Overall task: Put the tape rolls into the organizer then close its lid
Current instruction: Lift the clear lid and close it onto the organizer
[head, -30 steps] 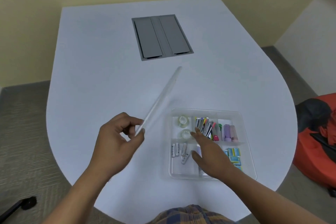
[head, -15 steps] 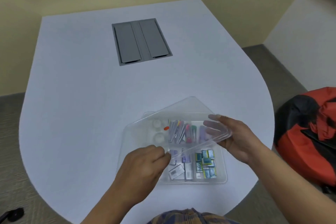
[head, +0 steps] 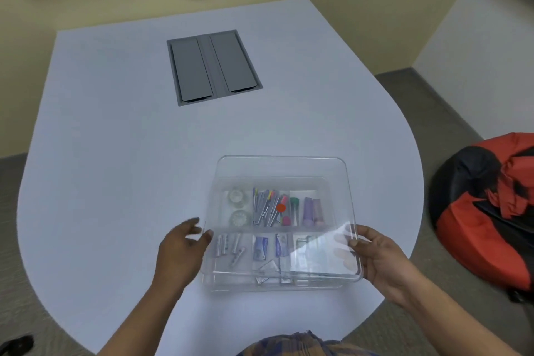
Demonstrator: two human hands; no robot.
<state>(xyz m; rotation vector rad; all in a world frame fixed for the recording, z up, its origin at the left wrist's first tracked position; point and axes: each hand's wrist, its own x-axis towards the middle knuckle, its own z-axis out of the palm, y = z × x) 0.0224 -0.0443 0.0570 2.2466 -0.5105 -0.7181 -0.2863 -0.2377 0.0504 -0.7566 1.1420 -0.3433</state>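
Observation:
A clear plastic organizer (head: 212, 283) sits on the white table near its front edge. Two clear tape rolls (head: 238, 208) lie in its back left compartment, seen through the lid. The transparent lid (head: 283, 166) lies flat over the organizer, roughly squared with it. My right hand (head: 378, 257) grips the lid's right front edge, fingers beneath and thumb on top. My left hand (head: 180, 248) is at the lid's left edge, thumb touching it, fingers spread and blurred.
The other compartments hold pens, highlighters, clips and small packets. A grey cable hatch (head: 213, 66) is set into the white table (head: 115, 153) further back. A red and black bag (head: 491, 211) lies on the floor at the right. Wall sockets with cables are behind.
The lid, held up on edge in my left hand a second ago, has swung down flat over the organizer. My right hand moved from inside the tray to the lid's right edge.

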